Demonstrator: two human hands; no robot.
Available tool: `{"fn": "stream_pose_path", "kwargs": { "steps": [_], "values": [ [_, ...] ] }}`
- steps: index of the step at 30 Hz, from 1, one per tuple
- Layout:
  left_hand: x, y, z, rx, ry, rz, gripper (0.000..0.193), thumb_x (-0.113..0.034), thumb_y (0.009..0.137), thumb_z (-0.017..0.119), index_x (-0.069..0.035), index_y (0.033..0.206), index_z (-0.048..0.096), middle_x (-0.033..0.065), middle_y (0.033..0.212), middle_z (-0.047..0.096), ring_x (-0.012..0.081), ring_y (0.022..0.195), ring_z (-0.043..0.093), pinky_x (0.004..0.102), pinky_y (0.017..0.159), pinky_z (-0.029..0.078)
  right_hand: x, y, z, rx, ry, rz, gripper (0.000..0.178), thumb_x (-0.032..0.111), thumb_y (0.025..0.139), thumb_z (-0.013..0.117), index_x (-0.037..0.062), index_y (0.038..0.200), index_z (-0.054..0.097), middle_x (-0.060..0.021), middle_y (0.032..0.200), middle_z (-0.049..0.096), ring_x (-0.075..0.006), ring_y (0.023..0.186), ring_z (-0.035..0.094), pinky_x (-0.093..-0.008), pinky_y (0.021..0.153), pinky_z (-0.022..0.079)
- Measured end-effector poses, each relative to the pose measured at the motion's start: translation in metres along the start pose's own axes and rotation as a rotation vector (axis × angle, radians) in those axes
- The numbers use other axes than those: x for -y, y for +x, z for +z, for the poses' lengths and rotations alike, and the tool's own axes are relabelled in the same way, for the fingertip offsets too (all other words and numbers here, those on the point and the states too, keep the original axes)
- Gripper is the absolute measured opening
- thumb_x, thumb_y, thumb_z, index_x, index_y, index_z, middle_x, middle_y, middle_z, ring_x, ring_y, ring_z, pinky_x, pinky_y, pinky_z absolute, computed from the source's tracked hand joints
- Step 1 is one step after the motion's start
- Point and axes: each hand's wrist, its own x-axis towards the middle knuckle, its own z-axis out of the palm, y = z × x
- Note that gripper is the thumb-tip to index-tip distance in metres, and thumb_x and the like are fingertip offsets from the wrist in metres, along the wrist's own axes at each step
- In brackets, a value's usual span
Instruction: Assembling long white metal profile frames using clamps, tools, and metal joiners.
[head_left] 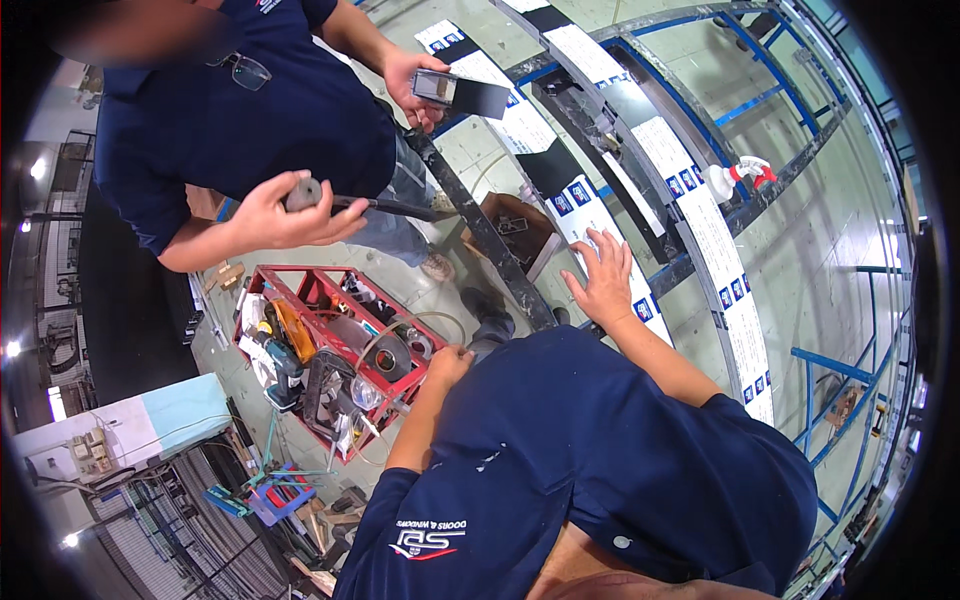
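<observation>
My right hand (603, 278) lies with fingers spread on a long profile (535, 130) covered in white protective film with blue printed squares. My left hand (452, 366) is low by my body, beside the red tool box (345, 300). Its fingers are curled, and whatever they may hold is hidden. Across from me a co-worker holds a short piece of dark and silver profile (460, 92) in one hand. The co-worker's other hand grips a dark tool with a round grey end (304, 194), probably a mallet. A second film-covered profile (700, 225) runs alongside the first.
The profiles rest on a dark, paint-spotted frame (480, 225) with blue bars. A white spray bottle with a red trigger (735, 178) stands on its far rail. A cordless drill (285, 378) sits at the tool box. An open cardboard box (515, 232) is on the floor below.
</observation>
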Motion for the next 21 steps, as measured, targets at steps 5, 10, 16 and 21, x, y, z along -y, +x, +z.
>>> {"fn": "stream_pose_path", "kwargs": {
  "steps": [5,10,16,21],
  "values": [
    [-0.007,-0.003,-0.008,0.021,-0.008,0.004,0.046,-0.045,0.102,0.071,-0.004,0.122,0.081,0.0234,0.116,0.081,0.0411,0.116,0.076,0.0495,0.106,0.058,-0.003,0.031,-0.007,0.049,0.559,0.160,0.057,0.049,0.104,0.073,0.0098,0.145,0.063,-0.0180,0.150,0.061,-0.0359,0.142,0.059,-0.0506,0.123,0.043],
    [-0.005,-0.004,-0.008,-0.015,0.047,-0.012,0.045,-0.043,0.103,0.071,-0.004,0.122,0.081,0.0267,0.118,0.080,0.0448,0.117,0.075,0.0514,0.107,0.057,0.042,0.134,-0.049,0.524,1.777,0.665,0.094,0.081,0.108,0.042,0.0001,0.153,0.058,-0.0193,0.145,0.067,-0.0313,0.129,0.069,-0.0450,0.105,0.060],
    [-0.029,-0.009,-0.042,-0.314,-0.212,-0.019,0.069,-0.046,0.092,0.085,0.001,0.140,0.069,0.0322,0.128,0.075,0.0450,0.127,0.071,0.0516,0.112,0.054,0.061,0.217,-0.079,0.880,1.994,0.453,0.091,0.075,0.108,0.052,0.0019,0.163,0.045,-0.0302,0.149,0.065,-0.0317,0.115,0.075,-0.0458,0.091,0.068],
    [-0.019,0.017,-0.136,-1.306,-0.414,-0.081,0.148,-0.042,0.075,0.104,0.014,0.170,0.005,0.0415,0.173,0.019,0.0564,0.162,0.021,0.0618,0.134,0.022,0.069,0.214,-0.066,1.134,1.997,0.362,0.062,0.047,0.118,0.052,0.0008,0.159,0.051,-0.0295,0.149,0.064,-0.0296,0.111,0.075,-0.0430,0.088,0.070]
  ]
}}
